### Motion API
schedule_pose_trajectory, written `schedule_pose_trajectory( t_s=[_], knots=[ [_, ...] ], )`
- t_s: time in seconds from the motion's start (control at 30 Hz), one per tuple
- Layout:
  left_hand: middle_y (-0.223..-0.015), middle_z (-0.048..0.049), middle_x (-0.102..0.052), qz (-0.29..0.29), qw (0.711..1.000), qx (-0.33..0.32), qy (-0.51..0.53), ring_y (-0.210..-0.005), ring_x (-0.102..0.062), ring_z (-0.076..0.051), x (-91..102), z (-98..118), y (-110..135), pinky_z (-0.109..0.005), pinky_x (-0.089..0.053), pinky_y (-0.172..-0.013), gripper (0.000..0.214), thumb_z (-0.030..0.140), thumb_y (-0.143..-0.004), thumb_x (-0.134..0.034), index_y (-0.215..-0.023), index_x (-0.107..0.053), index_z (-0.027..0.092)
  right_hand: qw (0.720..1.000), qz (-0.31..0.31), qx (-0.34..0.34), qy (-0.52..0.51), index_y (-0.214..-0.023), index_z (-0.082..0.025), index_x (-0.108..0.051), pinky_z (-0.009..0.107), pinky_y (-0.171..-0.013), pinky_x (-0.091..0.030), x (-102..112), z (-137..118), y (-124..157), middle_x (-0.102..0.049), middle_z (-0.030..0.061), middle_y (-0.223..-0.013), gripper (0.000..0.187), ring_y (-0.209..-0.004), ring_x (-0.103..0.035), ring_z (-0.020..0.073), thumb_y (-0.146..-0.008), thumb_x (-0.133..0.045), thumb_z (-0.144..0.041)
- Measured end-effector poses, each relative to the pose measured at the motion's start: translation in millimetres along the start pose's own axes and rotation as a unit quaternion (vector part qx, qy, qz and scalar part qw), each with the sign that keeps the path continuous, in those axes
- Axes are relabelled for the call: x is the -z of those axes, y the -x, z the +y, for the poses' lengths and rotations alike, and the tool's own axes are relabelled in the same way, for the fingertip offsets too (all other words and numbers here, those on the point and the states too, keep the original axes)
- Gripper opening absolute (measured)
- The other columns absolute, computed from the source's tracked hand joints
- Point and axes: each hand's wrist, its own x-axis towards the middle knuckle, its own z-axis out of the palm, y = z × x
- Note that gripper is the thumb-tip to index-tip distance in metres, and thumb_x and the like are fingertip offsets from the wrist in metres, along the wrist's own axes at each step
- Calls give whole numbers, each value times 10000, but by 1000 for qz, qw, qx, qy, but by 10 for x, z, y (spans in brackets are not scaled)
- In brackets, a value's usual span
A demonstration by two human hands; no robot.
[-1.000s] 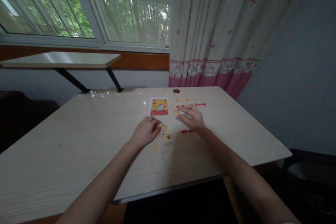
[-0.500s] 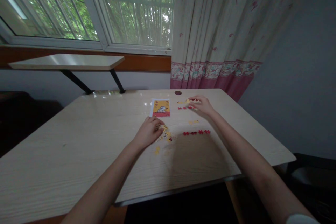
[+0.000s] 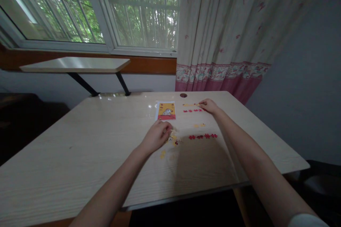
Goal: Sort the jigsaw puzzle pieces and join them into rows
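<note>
The yellow row (image 3: 189,105) of puzzle pieces lies near the desk's back edge, right of centre, and your right hand (image 3: 209,106) has reached its right end from nearer the picture card a second ago, so the row now seems to run up to your fingertips. They look pinched at a yellow piece; you cannot tell whether it is gripped or released. In front lie the back red row (image 3: 194,111), a short yellow group (image 3: 199,125) and the front red row (image 3: 203,136). Your left hand (image 3: 157,134) stays curled beside the loose pile (image 3: 174,139), its grasp hidden. Toward the front edge is a separate yellow bit (image 3: 162,154); the picture card (image 3: 167,111) lies behind the pile. These pieces rest directly on the desk (image 3: 106,142), not in containers.
</note>
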Motion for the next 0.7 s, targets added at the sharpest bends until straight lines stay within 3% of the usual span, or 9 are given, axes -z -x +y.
schedule_pose_trajectory(
  t_s=[0.2, 0.33, 0.4, 0.5, 0.57, 0.7],
  knots=[
    [-809, -54, -618, -2, 1000, -17, -25, -847, -495, -205, 13, 3, 3, -335, -406, -769, 108, 171, -808, -471, -827, -577, 171, 1000, 6, 7, 22, -919, -197, -695, 301, -839, -434, 55, -43, 6, -680, 71, -948, 231, -895, -603, 190, -716, -649, -296],
    [-797, -55, -625, 4, 999, -9, -46, -832, -490, -211, 30, 2, -1, -344, -399, -767, 135, 179, -816, -456, -822, -592, 176, 999, 26, 28, 31, -985, -172, -671, 308, -880, -404, 41, -238, 111, -645, 99, -1011, 271, -953, -573, 188, -739, -622, -274],
    [-793, -61, -628, 7, 998, -1, -55, -821, -485, -216, 32, -1, -2, -348, -397, -756, 148, 177, -815, -451, -806, -598, 177, 997, 28, 73, 30, -1002, -169, -662, 315, -897, -387, -20, -424, 254, -630, 103, -1029, 274, -978, -553, 184, -759, -602, -281],
    [-791, -66, -629, 12, 998, 9, -59, -812, -483, -222, 25, -5, -1, -355, -396, -750, 155, 178, -808, -452, -787, -606, 181, 965, -31, 259, 24, -1007, -194, -655, 331, -895, -375, -150, -747, 568, -624, 78, -1025, 253, -976, -539, 178, -791, -578, -301],
    [-794, -68, -627, 12, 998, 14, -62, -819, -485, -225, 19, -5, 0, -357, -398, -753, 151, 177, -801, -460, -785, -611, 181, 941, -70, 331, 24, -1053, -221, -633, 345, -900, -362, -235, -927, 771, -617, 60, -1057, 284, -1002, -521, 187, -799, -574, -335],
    [-800, -71, -630, 0, 997, 11, -72, -828, -491, -224, 9, 9, -2, -350, -405, -764, 157, 181, -802, -464, -791, -620, 172, 927, -107, 358, 41, -1100, -222, -607, 349, -880, -352, -355, -1096, 981, -627, 52, -1084, 312, -990, -516, 199, -806, -576, -324]
  ],
)
